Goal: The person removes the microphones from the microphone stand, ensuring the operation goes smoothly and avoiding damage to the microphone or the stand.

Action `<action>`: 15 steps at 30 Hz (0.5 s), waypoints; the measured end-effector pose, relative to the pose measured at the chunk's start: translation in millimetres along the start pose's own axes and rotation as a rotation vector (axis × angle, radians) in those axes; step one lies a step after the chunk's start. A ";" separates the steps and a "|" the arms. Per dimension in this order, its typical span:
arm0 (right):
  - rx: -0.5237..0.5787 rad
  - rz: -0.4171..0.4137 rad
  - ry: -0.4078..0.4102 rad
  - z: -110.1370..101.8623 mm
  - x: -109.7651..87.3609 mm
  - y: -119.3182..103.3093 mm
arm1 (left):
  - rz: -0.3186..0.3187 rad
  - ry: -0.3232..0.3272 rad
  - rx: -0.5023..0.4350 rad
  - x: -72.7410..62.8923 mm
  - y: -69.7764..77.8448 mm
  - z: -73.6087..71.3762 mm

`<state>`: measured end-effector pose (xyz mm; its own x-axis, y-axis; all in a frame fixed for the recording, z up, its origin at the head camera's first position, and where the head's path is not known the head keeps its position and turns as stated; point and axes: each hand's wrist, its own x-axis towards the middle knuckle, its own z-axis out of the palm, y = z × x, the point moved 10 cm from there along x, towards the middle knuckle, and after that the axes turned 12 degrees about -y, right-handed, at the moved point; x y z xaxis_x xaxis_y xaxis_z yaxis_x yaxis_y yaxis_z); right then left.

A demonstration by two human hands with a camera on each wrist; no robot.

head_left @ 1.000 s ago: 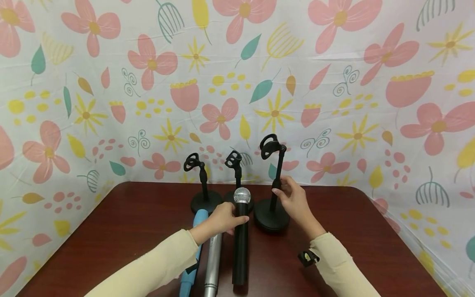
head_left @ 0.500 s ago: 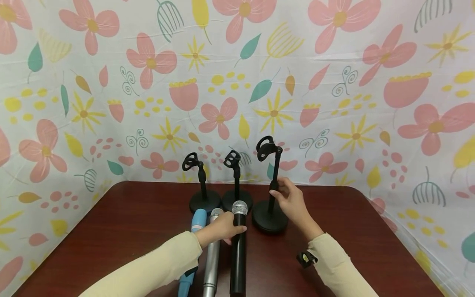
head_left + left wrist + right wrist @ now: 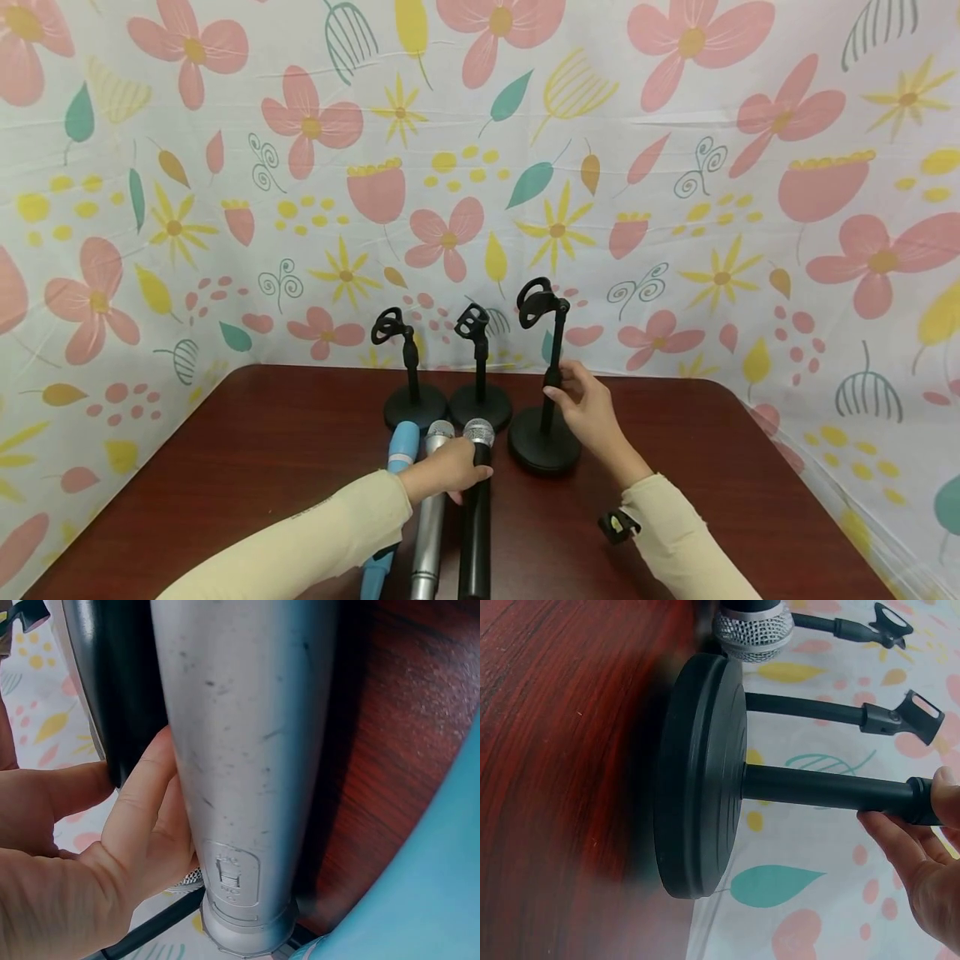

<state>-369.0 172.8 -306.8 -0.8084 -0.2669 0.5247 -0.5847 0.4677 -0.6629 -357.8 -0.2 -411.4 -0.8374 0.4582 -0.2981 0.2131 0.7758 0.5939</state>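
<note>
My left hand [image 3: 448, 468] grips a black microphone [image 3: 476, 533] with a silver mesh head, just below that head. Beside it lie a silver microphone [image 3: 429, 533] and a light blue microphone [image 3: 403, 442], partly covered by my left arm. In the left wrist view, the fingers [image 3: 142, 795] reach between the black body and the silver microphone. My right hand [image 3: 592, 410] pinches the collar on the pole of the tallest black microphone stand [image 3: 545, 442]. The right wrist view has its round base [image 3: 697, 780] at the table, with thumb and fingers at the pole.
Two shorter black stands, a left one [image 3: 415, 407] and a middle one [image 3: 481, 404], stand upright near the back of the brown table [image 3: 300, 442]. A floral cloth [image 3: 450, 167] hangs behind the table.
My left hand has lowered the black microphone toward me, beside the silver one. The tall stand has shifted slightly left with my right hand still holding its pole.
</note>
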 end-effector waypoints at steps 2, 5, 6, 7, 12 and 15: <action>0.001 0.004 -0.004 2.9 1.5 11.7 | -0.005 -0.003 0.015 0.2 -0.5 0.3; 0.008 0.017 -0.008 5.2 3.4 26.8 | -0.014 -0.013 0.027 0.9 -1.5 1.4; 0.007 0.019 -0.007 5.2 3.6 28.2 | -0.015 -0.013 0.031 1.0 -1.4 1.4; 0.007 0.019 -0.006 4.9 4.0 29.0 | -0.016 -0.013 0.039 1.3 -1.2 1.4; 0.001 0.011 -0.007 4.4 5.0 29.1 | -0.015 0.007 0.105 3.4 1.0 -0.6; -0.009 0.005 -0.014 4.7 6.6 28.6 | -0.014 0.019 0.132 3.7 1.9 -1.9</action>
<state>-391.4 180.4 -324.7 -0.8122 -0.2766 0.5137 -0.5801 0.4765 -0.6606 -361.4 2.1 -409.9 -0.8501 0.4393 -0.2904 0.2646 0.8331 0.4857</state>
